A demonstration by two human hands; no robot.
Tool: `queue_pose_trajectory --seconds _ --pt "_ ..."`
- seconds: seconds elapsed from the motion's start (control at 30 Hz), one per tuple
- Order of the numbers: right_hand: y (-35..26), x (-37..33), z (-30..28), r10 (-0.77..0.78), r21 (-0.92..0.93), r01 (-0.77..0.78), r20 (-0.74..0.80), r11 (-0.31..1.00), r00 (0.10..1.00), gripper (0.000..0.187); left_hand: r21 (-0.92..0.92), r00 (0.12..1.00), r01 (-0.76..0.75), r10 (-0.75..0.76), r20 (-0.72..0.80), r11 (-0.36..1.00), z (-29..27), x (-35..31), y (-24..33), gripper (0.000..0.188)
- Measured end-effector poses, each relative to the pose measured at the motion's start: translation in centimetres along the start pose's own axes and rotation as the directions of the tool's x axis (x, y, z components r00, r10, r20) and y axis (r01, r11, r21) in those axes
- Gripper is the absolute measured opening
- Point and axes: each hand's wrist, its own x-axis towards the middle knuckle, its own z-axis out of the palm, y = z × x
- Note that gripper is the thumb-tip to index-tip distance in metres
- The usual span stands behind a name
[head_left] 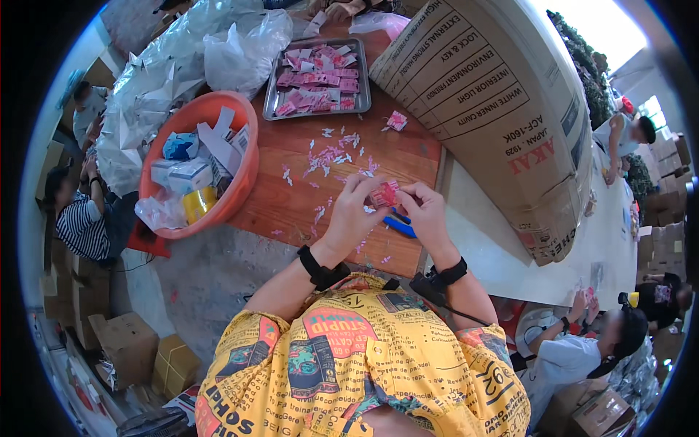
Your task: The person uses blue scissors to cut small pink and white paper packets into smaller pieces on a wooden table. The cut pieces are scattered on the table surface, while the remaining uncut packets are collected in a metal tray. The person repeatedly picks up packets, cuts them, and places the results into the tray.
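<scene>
In the head view, the pink piece (384,194) is held up above the bench (415,160), in the space between the two hands. The fingers of the left hand (351,211) are closed on its left side, with the index finger at the upper edge and the thumb coming from below. The fingers of the right hand (428,213) are pinched together at its right edge, so the piece is grasped from both sides. Its middle remains visible between the fingertips.

Just below the piece, and partly covered by the right hand, there is a tool with blue handles (400,224), lying on the bench. Beyond the hands, many small pink and white scraps (338,156) are scattered on the wood. Farther, near the carton (502,109), another pink piece (396,121) lies alone, well apart from the fingers. At the far side stands a metal tray (364,98) with many pink pieces inside it. To the left is an orange basin (251,156), which contains packets and a yellow roll (199,205).
</scene>
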Motion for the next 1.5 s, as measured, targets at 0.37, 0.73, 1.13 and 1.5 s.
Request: queue_pose_trajectory --seconds 0.37,0.73,1.13,1.5 --pt "1.9 -0.6 -0.3 -0.047 -0.076 0.047 -0.003 0.996 0.999 0.009 -0.593 0.854 0.517 -0.416 0.312 0.617 1.1 1.0 -2.3 0.014" --pt "11.3 -0.3 -2.4 -0.129 -0.852 0.287 0.256 0.439 0.958 0.043 -0.507 0.749 0.65 -0.592 0.299 0.567 1.4 0.3 -5.5 0.008" --pt "6.1 -1.5 -3.5 0.276 0.173 -0.422 0.533 0.89 0.8 0.046 -0.368 0.762 0.647 -0.57 0.306 0.667 0.2 0.3 -4.1 0.01" --pt "5.0 -2.7 -3.2 0.257 0.211 -0.397 0.484 0.893 0.836 0.042 -0.109 0.877 0.434 -0.392 0.279 0.894 0.8 0.6 -1.6 0.02"
